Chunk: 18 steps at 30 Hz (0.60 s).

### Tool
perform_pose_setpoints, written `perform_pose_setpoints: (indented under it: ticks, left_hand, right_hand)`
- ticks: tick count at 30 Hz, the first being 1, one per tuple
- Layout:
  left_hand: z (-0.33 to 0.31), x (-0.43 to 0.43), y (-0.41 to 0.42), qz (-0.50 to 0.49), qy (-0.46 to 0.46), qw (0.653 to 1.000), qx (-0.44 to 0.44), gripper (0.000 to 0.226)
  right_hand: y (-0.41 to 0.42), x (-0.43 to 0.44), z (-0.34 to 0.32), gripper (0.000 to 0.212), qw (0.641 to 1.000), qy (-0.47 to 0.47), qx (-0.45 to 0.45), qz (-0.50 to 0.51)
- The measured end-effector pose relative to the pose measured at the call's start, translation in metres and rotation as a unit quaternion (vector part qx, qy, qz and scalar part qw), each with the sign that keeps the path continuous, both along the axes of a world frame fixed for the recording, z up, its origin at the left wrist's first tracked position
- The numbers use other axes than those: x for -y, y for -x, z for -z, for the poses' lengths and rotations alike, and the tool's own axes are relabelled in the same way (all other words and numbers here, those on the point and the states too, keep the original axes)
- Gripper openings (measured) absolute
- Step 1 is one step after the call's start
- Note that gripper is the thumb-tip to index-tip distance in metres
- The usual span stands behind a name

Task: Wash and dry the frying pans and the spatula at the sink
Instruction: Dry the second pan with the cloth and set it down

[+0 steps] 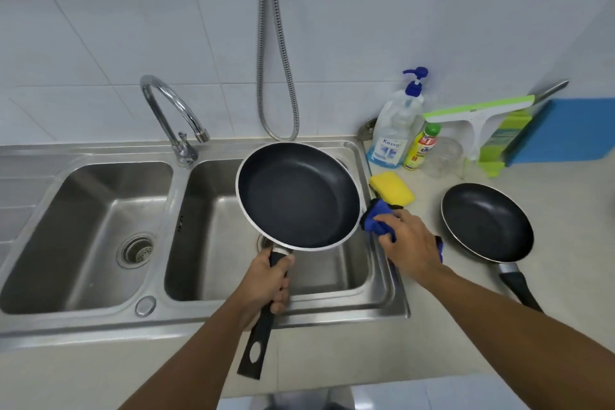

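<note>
The left hand (266,283) grips the frying pan (298,195) by its handle over the sink (382,296); at the pan's 3 o'clock the right hand (411,243) holds a blue cloth (377,218) at its rim.

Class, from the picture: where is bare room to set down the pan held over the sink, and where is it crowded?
Bare: the left basin, holding only its drain, and the counter strip between the sink's front rim and the near edge. Crowded: right of the sink, where sponge, bottles, squeegee and the second pan stand.
</note>
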<state>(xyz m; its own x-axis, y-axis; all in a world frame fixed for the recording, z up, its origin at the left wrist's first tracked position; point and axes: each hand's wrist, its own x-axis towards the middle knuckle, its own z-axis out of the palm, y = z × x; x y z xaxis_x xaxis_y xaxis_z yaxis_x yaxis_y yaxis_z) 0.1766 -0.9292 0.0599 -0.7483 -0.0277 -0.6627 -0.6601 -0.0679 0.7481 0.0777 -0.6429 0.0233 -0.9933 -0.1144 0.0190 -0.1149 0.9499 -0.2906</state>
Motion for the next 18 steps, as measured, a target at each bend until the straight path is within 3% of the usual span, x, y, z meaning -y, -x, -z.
perform_pose_setpoints:
  ticks: [3, 5, 7, 9, 10, 13, 15, 18]
  left_hand:
    - [-0.006, -0.022, 0.001, -0.027, -0.030, 0.999, 0.003, 0.022]
    - [-0.010, -0.034, 0.000, -0.038, -0.040, 0.998, 0.001, 0.023]
    - [-0.014, -0.043, -0.003, -0.040, -0.041, 0.998, -0.002, 0.021]
    - [-0.018, -0.050, -0.007, -0.038, -0.041, 0.998, -0.006, 0.021]
    - [-0.019, -0.053, -0.010, -0.035, -0.041, 0.999, -0.008, 0.021]
    - [-0.027, -0.066, -0.019, -0.025, -0.040, 0.999, -0.012, 0.020]
    - [-0.034, -0.075, -0.025, -0.010, -0.040, 0.999, -0.027, 0.020]
    - [-0.045, -0.089, -0.031, 0.010, -0.036, 0.998, -0.057, 0.023]
  right_hand:
    - [-0.004, -0.037, 0.007, 0.040, 0.989, -0.138, 0.048, 0.032]
    - [-0.006, -0.050, 0.011, 0.036, 0.984, -0.163, 0.043, 0.054]
    - [-0.005, -0.049, 0.008, 0.030, 0.996, -0.057, -0.003, 0.063]
    - [0.001, -0.034, -0.005, 0.029, 0.983, 0.159, -0.007, 0.088]
    - [0.005, -0.021, -0.017, 0.033, 0.952, 0.275, 0.040, 0.130]
    - [0.015, 0.011, -0.039, 0.044, 0.784, 0.532, 0.220, 0.234]
    - [0.013, 0.023, -0.039, 0.038, 0.728, 0.599, 0.218, 0.253]
    - [0.000, 0.024, -0.045, 0.040, 0.740, 0.592, 0.124, 0.294]
